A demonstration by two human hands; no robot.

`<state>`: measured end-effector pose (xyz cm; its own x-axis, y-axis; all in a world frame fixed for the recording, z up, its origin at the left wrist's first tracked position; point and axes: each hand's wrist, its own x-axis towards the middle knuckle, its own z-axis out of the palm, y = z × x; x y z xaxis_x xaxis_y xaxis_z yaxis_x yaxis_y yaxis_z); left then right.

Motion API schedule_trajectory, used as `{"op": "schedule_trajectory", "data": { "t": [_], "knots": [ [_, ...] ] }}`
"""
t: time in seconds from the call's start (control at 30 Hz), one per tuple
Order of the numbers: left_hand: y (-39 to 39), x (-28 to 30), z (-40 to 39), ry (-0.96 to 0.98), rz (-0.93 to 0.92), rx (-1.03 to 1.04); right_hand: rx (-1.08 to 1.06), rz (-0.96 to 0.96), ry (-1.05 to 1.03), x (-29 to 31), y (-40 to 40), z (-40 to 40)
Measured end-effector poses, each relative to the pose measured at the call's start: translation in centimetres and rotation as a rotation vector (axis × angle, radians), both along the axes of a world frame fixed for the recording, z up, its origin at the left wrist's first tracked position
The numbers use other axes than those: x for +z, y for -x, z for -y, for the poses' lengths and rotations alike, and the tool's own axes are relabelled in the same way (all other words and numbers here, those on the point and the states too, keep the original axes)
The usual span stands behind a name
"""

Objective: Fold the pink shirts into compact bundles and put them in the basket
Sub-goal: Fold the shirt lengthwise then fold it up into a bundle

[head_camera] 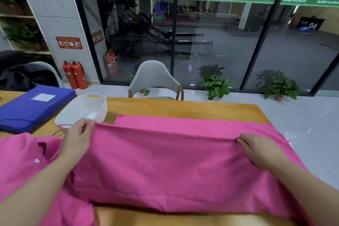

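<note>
So I've got one pink shirt (pixel 174 161) spread flat across the wooden table (pixel 201 110), and I'm holding a long fold ridge that runs left to right across the middle of it. My left hand (pixel 78 134) is pinching the left end of that ridge, thumb and fingers closed on the cloth. My right hand (pixel 256 149) is doing the same at the right end, fingertips tucked into the fabric.

What could go wrong: the fold is long and only held at its two ends, so I reckon the middle could sag or skew if one hand travels quicker than the other, and I'd end up with a crooked edge. The right side of the shirt also sits at the table's right edge, so a tug that way could drag cloth off.

Both forearms reach in from the near side, wrists low, knuckles up, hands well apart.

There's a second pink shirt (pixel 27 161) bunched up near left, partly under my left forearm. The white basket (pixel 82 110) sits just beyond my left hand, nothing in it that I can see. A blue folder (pixel 33 106) lies left of that.
</note>
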<state>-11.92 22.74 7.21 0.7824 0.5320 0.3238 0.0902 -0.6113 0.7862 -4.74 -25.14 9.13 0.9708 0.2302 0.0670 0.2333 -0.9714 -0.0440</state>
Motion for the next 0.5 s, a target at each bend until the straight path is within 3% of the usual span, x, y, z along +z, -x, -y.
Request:
{"op": "schedule_trajectory", "data": {
  "t": [0.2,0.5],
  "knots": [
    [-10.3,-2.0,-2.5,0.003,-0.128,0.113,0.039,-0.067,0.047,-1.4,-12.5,-3.7],
    [-19.8,-10.9,-3.0,0.028,-0.285,0.176,-0.048,-0.212,0.071,-12.3,-22.1,-6.7]
  ]
}}
